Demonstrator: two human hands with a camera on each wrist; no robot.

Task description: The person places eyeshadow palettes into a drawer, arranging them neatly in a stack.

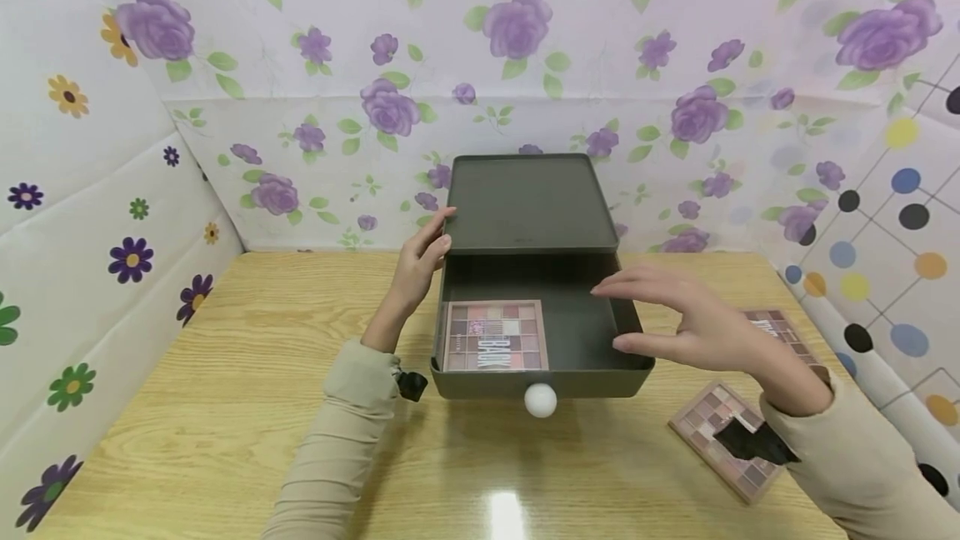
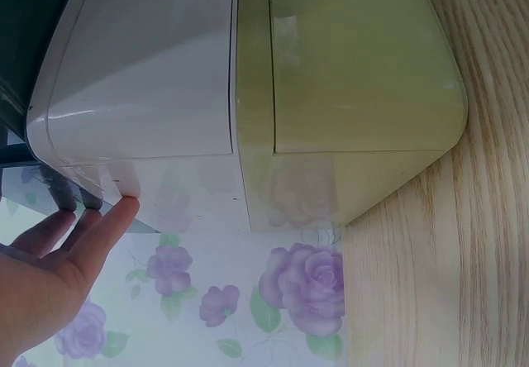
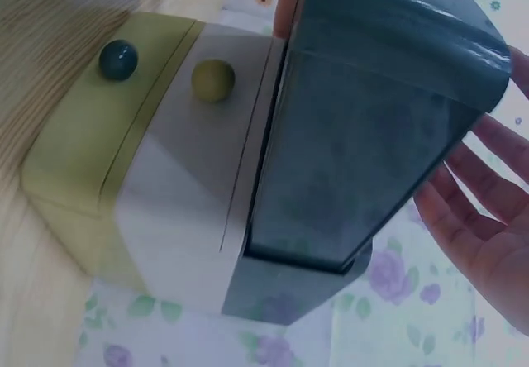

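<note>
Dark grey-green plastic makes the top drawer (image 1: 487, 386), which is pulled out of the three-tier desktop cabinet (image 1: 532, 202) and shows a white knob (image 1: 540, 400) on its front. In the wrist views, a white tier (image 2: 140, 78) and a yellow-green tier (image 3: 74, 144) are below it. One eyeshadow palette (image 1: 495, 336) lies flat in the left part of this drawer, and the right part is bare.

The left hand (image 1: 416, 261) rests its extended fingers against the left side of the cabinet and does not grasp it. The right hand (image 1: 693, 323) holds nothing; its thumb and fingers are spread over the right part of the drawer, but I cannot tell if they touch the rim.

I judge the work to be only partly done: one palette is already inside, while a second palette (image 1: 703, 426) and a third palette (image 1: 780, 332), partly hidden behind the right arm, lie on the wooden table (image 1: 247, 382). The drawer is not yet closed.
</note>
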